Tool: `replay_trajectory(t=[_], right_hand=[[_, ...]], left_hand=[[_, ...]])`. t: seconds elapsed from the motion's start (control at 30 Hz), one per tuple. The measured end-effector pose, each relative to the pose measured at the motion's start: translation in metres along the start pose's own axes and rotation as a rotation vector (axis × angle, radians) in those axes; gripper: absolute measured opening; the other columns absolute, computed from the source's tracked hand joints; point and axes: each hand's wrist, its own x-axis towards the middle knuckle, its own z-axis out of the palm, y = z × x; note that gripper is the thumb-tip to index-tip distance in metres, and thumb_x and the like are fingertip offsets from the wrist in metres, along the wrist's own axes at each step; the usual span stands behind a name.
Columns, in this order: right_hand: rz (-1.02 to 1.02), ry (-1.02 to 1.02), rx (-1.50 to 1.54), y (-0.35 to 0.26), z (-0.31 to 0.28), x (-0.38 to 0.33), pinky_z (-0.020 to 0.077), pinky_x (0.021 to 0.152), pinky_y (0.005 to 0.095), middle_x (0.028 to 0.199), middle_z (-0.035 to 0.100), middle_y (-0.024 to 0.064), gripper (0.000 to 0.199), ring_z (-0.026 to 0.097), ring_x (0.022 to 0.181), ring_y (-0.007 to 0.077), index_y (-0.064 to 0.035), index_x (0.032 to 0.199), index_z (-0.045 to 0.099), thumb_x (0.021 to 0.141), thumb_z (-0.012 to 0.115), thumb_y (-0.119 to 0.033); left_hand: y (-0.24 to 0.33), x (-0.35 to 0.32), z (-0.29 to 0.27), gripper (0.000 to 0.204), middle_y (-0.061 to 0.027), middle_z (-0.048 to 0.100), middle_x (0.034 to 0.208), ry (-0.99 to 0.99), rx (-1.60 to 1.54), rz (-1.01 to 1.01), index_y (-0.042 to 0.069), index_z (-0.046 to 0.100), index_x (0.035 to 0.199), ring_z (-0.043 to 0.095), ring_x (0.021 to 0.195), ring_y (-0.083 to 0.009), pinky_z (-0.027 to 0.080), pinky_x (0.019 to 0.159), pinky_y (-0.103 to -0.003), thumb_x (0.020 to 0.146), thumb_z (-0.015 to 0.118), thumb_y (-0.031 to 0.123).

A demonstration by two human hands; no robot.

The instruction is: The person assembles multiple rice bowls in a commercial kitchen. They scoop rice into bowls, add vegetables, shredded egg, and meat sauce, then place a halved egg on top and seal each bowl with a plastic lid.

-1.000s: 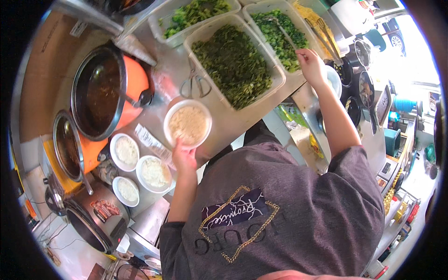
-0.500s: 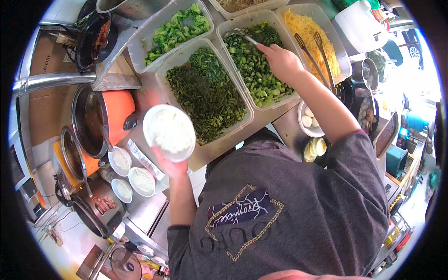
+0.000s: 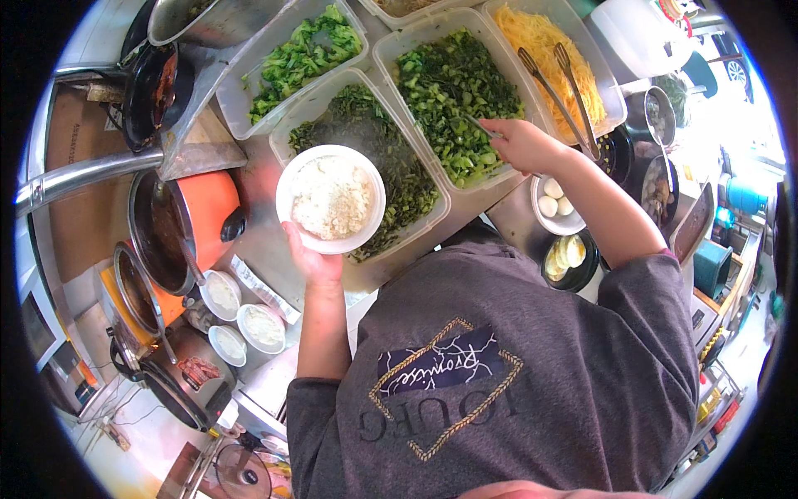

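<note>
My left hand (image 3: 314, 259) supports a white bowl (image 3: 372, 209) of cooked rice (image 3: 331, 198) from below, over the near end of a clear tub (image 3: 291, 137) of dark chopped greens. In my right hand (image 3: 528, 145) is a long metal serving spoon (image 3: 477, 126). Its far end dips into the chopped green vegetables (image 3: 457, 100) of the neighbouring tub (image 3: 387, 62), where the greens hide the tip. The fingers of my right hand are wrapped round the handle.
Broccoli (image 3: 306, 56) fills a tub at the back left. Yellow shreds (image 3: 536, 41) with tongs (image 3: 573, 91) lie right. Peeled eggs (image 3: 549, 205) and fried eggs (image 3: 565, 253) are near my right arm. Three rice bowls (image 3: 261, 327) and an orange pot (image 3: 212, 208) stand left.
My right hand has come nearer and slightly right, drawing the spoon back through the greens. My left hand has moved the rice bowl right, over the dark greens, and its rice now faces up more fully.
</note>
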Motion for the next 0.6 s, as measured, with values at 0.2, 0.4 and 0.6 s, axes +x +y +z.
replay_trajectory(t=[0.2, 0.4, 0.6], right_hand=[[0.217, -0.155, 0.42, -0.014, -0.014, -0.007, 0.0355, 0.044, 0.0242, 0.063, 0.045, -0.0025, 0.051, 0.039, 0.049, 0.0075, -0.009, 0.143, 0.042, 0.092, 0.045, -0.012], [0.207, -0.013, 0.41, -0.009, -0.025, -0.019, 0.0345, 0.043, 0.0238, 0.062, 0.044, -0.0029, 0.052, 0.038, 0.047, 0.0071, -0.0075, 0.144, 0.039, 0.092, 0.046, -0.012], [0.111, 0.045, 0.422, -0.021, -0.052, -0.061, 0.0324, 0.04, 0.0225, 0.06, 0.043, -0.0027, 0.05, 0.036, 0.045, 0.0061, -0.0047, 0.143, 0.04, 0.094, 0.045, -0.009]], left_hand=[[0.019, -0.003, 0.032, 0.067, -0.0148, 0.037, 0.146, -0.039, 0.102, 0.171, 0.005, 0.026, 0.146, 0.038, 0.134, -0.0309, 0.031, 0.111, -0.046, 0.099, 0.034, 0.051], [0.026, -0.002, 0.078, 0.063, -0.0136, 0.039, 0.145, -0.137, 0.106, 0.126, 0.002, 0.029, 0.144, 0.039, 0.133, -0.0287, 0.03, 0.111, -0.044, 0.1, 0.034, 0.048], [-0.001, 0.017, 0.111, 0.051, -0.0136, 0.046, 0.14, -0.17, 0.091, -0.04, -0.001, 0.035, 0.14, 0.045, 0.129, -0.0251, 0.034, 0.109, -0.042, 0.103, 0.038, 0.035]])
